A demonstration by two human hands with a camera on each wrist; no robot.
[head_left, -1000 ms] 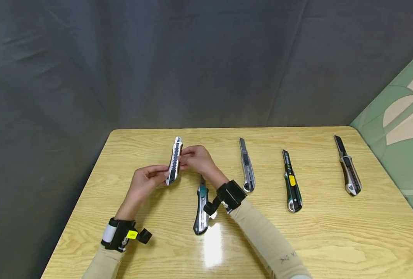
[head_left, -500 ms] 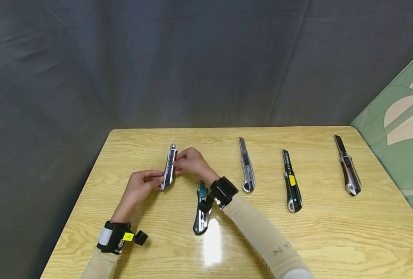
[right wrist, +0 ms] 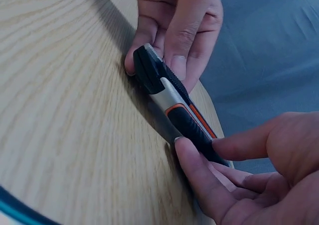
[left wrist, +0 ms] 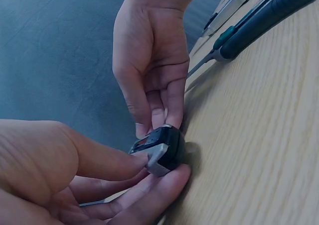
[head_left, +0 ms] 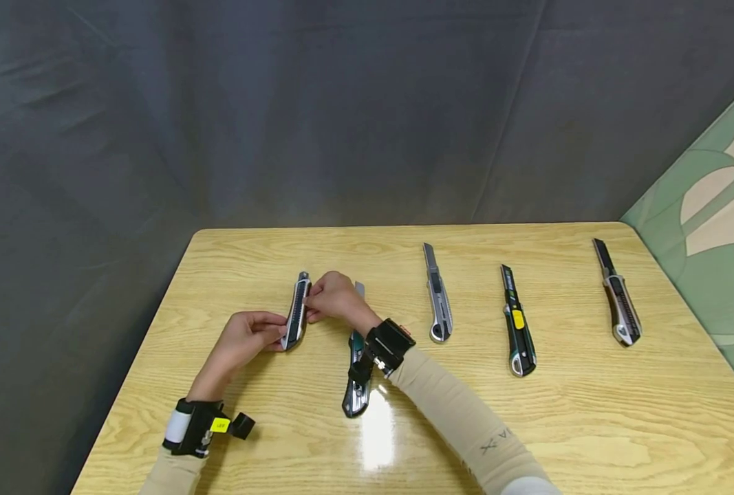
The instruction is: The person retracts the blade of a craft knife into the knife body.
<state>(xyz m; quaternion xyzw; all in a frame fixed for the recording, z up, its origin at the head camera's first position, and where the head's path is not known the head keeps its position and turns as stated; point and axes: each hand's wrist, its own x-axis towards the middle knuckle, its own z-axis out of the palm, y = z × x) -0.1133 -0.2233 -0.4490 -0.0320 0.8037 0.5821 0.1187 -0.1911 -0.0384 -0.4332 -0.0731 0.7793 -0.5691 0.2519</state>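
A silver and black utility knife (head_left: 296, 313) with orange accents is held between both hands, low over the left part of the table. My left hand (head_left: 243, 340) pinches its near end between thumb and fingers. Farther up the body, my right hand (head_left: 336, 297) pinches it from the right side. In the right wrist view the knife (right wrist: 174, 100) lies close along the wood, its black end cap at the left hand's fingers. Beneath my right wrist lies a teal and black utility knife (head_left: 355, 399), partly covered by the wrist strap.
To the right, a grey utility knife (head_left: 439, 302), a green-black one with a yellow slider (head_left: 519, 330) and a brown-silver one (head_left: 622, 309) lie spaced apart on the wooden table (head_left: 577, 426). A dark curtain (head_left: 367, 117) hangs behind the table's far edge.
Both hands have brought the held utility knife down and slightly left, nearer the table surface. The other knives stay where they were.
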